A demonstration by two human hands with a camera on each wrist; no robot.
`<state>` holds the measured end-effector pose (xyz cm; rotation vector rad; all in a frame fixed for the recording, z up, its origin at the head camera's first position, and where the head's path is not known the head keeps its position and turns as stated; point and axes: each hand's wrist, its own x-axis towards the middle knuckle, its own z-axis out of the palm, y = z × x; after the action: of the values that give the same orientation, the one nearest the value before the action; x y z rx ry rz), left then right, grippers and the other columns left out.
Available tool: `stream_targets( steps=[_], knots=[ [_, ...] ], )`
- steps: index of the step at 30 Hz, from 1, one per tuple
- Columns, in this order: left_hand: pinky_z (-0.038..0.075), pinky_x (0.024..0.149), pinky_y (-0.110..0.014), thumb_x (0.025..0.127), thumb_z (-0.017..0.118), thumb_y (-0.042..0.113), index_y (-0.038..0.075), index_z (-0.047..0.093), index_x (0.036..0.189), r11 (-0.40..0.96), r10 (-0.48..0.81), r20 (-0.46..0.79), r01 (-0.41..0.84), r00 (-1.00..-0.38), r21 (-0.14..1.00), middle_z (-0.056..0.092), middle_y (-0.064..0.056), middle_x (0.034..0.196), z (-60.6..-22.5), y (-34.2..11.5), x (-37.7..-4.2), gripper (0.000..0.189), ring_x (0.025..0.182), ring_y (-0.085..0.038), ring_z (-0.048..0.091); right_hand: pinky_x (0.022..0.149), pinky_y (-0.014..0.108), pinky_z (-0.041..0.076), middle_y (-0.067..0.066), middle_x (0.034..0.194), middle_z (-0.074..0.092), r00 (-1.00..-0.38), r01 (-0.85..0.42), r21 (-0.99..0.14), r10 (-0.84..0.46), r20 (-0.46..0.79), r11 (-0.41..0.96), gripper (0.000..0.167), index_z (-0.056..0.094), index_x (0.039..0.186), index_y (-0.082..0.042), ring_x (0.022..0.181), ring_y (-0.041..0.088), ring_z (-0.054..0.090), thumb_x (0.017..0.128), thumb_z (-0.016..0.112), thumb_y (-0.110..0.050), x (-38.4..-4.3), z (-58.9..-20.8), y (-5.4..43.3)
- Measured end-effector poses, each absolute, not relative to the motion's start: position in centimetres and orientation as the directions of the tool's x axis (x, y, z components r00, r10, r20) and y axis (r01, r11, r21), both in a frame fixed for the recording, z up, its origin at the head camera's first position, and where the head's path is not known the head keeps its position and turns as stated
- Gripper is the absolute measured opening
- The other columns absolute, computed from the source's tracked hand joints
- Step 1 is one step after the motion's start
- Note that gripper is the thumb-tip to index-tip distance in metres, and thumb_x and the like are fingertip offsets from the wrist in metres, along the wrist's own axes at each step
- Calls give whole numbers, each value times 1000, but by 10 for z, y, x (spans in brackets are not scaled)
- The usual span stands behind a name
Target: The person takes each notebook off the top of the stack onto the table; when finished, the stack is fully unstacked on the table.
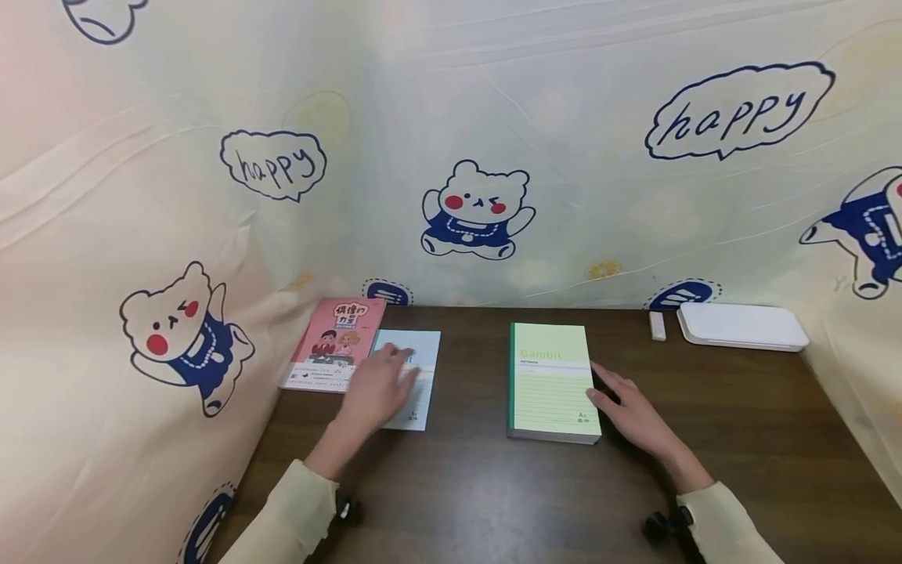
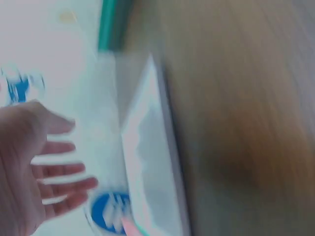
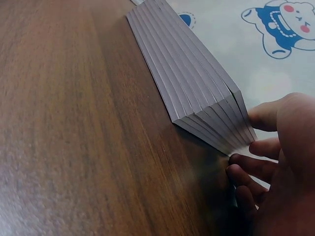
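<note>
My left hand (image 1: pixel 379 392) hovers over a light blue notebook (image 1: pixel 423 395), its fingers spread and holding nothing. That notebook lies partly beside a pink picture-covered book (image 1: pixel 330 337) at the left. In the blurred left wrist view, the fingers reach out beside the notebook (image 2: pixel 150 162). Right of centre sits a neat stack of notebooks (image 1: pixel 553 384), the top one light green with a dark green spine. Loosely bent fingers of my right hand (image 1: pixel 634 411) rest against the stack's right side. The right wrist view shows several page edges of the stack (image 3: pixel 192 69), with fingertips right at its corner.
A white flat case (image 1: pixel 741 326) lies at the back right of the dark wooden table (image 1: pixel 451 501). Beside it is a small white eraser-like block (image 1: pixel 657 326). A pale cloth (image 1: pixel 451 102) printed with bears hangs behind and along the sides.
</note>
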<state>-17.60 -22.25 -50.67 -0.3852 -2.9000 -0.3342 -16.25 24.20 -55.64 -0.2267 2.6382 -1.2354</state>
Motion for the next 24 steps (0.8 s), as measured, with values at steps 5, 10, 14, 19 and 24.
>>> stream_targets(
  steps=[5,10,14,19,24],
  knots=[
    [49,123,-56,106,72,51,16,62,156,777,556,201,590,-806,220,61,-8,159,-501,-158,-168,62,148,-29,58,121,81,34,27,177,33,-966,-36,-770,-219,-135,636,73,31,176,-16,159,50,32,116,50,-54,-162,-558,245],
    [33,136,-52,106,62,67,17,49,167,668,721,97,725,-686,170,40,-2,178,-509,-115,-160,80,167,-22,34,122,81,34,26,176,35,-965,-38,-773,-223,-136,634,73,32,175,-16,158,49,33,116,50,-54,-162,-557,244],
    [25,139,-49,105,63,69,18,41,172,655,747,21,740,-665,153,29,0,183,-519,-101,-160,88,171,-19,23,121,80,36,26,175,37,-964,-36,-771,-225,-141,636,72,33,175,-17,157,49,35,116,51,-54,-162,-556,242],
    [30,138,-49,108,63,62,17,43,171,651,755,3,750,-656,122,34,-3,181,-533,-94,-160,80,169,-21,28,120,79,38,27,174,38,-964,-36,-759,-223,-146,650,72,35,175,-17,155,48,38,116,51,-55,-162,-555,243],
    [34,136,-49,111,60,59,16,49,168,648,760,9,758,-650,74,41,-3,177,-531,-99,-160,72,167,-21,34,120,78,39,26,174,40,-966,-45,-760,-223,-133,648,70,36,174,-15,155,48,40,116,50,-53,-161,-555,244]
  ],
)
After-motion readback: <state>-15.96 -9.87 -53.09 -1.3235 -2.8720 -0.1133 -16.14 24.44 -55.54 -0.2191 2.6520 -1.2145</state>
